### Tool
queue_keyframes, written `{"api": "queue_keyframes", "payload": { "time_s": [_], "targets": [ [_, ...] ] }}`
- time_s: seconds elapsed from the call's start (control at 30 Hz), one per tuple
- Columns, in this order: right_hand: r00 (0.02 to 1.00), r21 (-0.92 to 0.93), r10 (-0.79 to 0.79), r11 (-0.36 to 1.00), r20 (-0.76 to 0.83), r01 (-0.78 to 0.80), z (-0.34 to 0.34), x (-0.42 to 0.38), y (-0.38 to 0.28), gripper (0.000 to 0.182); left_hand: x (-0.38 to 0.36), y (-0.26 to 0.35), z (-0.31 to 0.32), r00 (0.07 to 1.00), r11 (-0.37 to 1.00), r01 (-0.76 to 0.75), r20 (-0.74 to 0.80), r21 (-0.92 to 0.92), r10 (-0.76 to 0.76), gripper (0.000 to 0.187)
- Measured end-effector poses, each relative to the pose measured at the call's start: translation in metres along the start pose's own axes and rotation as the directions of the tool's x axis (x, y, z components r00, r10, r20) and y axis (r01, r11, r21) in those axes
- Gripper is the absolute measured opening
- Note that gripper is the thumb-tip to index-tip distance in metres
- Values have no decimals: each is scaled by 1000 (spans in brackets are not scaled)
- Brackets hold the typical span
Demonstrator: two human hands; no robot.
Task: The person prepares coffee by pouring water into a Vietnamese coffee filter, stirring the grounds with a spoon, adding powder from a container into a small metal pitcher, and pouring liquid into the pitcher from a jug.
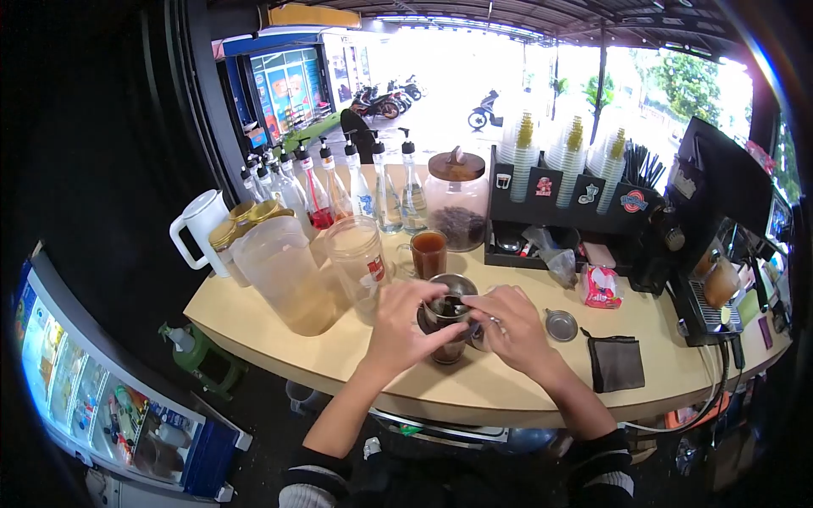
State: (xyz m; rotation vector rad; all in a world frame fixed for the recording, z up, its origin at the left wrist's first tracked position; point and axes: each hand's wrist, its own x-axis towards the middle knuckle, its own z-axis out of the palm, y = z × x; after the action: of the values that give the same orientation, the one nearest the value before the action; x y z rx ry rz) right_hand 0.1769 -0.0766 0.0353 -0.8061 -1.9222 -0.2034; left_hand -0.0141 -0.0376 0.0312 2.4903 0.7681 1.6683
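Left hand (406,326): thumb and fingers gripping the dark-filled glass (447,352) about its rim, presumably to steady it. Right hand (508,326): fingertips bunched at the rim; what they pinch, cannot tell. Glass: between the hands, above the counter. Left of glass: cloudy pitcher (284,271), clear jar (351,254). Behind: brown drink (429,252). Right: folded cloth (616,364), likely kept handy for wiping.

2 bare hands, close together; contact between them unclear. Left forearm (343,416) angles up and inward; left hand (398,320) tilts inward, its thumb and index finger bowed into a C, tips apart. Right forearm (584,405) slants in from the opposite side; right hand (515,326) has its fingers bent, thumb and index finger drawn nearly together. Both wrists uncovered.
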Motion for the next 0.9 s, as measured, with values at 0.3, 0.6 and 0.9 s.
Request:
{"api": "queue_keyframes", "payload": {
  "time_s": [0.3,0.6,0.9],
  "targets": [
    [992,57,-94,994,84,90,5,4,7,20,-2,-35,10,871,879,426,357,-213,-336,79],
    [982,29,-99,995,159,96,-1,11,6,23,-2,-32,9,865,855,450,363,-258,-346,71],
    [973,34,-106,994,204,102,-9,14,1,30,-12,-38,17,908,889,383,279,-251,-313,73]
  ]
}}
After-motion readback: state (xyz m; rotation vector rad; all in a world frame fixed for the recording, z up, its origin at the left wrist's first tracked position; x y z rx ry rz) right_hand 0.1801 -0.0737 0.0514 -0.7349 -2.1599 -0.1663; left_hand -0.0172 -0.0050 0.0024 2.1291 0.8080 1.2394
